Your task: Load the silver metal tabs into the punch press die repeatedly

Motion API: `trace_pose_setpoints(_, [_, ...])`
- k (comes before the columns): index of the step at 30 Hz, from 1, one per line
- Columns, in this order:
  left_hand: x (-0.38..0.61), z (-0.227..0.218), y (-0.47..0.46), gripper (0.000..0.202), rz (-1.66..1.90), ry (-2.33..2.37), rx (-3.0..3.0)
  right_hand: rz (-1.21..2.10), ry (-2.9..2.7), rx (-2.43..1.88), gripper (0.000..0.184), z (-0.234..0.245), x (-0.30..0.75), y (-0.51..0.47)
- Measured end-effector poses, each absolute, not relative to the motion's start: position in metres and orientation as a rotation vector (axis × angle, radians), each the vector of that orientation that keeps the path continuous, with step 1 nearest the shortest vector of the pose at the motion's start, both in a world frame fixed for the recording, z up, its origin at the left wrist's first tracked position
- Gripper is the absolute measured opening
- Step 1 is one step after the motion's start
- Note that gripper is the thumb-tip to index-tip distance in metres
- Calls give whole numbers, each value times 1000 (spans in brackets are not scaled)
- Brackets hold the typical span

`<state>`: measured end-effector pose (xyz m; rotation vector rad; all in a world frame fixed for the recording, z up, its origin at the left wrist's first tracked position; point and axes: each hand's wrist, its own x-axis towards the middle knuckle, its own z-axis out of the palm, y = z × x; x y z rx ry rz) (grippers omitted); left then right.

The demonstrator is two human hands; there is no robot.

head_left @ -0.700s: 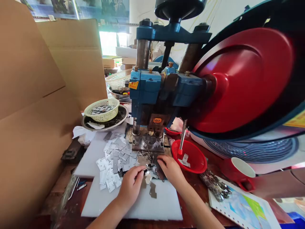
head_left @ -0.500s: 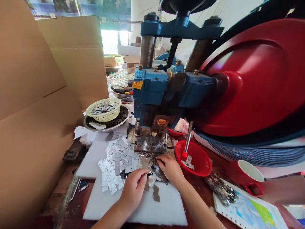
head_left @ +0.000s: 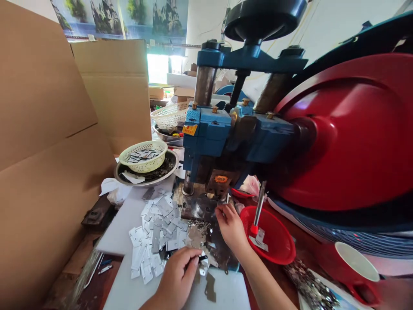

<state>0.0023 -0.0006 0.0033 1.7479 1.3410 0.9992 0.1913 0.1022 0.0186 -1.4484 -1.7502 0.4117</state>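
A blue punch press with a big red flywheel stands in front of me. My right hand reaches up to the press's die plate, fingers pinched on a small thin metal piece under the punch. My left hand rests on the white foam board, fingers pinched on a small dark piece beside a heap of flat silver metal plates.
A red plastic bowl with a metal rod sits right of the die. A cream basket of plates rests in a steel dish at the left. Cardboard walls close off the left. A red cup stands at the right.
My right hand has moved from the heap of plates up to the die plate under the punch. My left hand has stayed by the heap. The view has tilted upward.
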Motion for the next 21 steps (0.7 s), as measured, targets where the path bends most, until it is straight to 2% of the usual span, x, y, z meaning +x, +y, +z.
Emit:
trace_pose_setpoints(12, [2, 4, 2, 24, 1005, 1320, 1754, 470, -1622, -1517, 17, 11, 178, 156])
trace_pose_setpoints(18, [0, 16, 0, 25, 955, 1337, 1762, 493, -1569, -1473, 30, 19, 185, 132])
trace_pose_setpoints(21, [-10, 22, -6, 24, 866, 1333, 1821, 606, -1536, -1512, 30, 19, 194, 94])
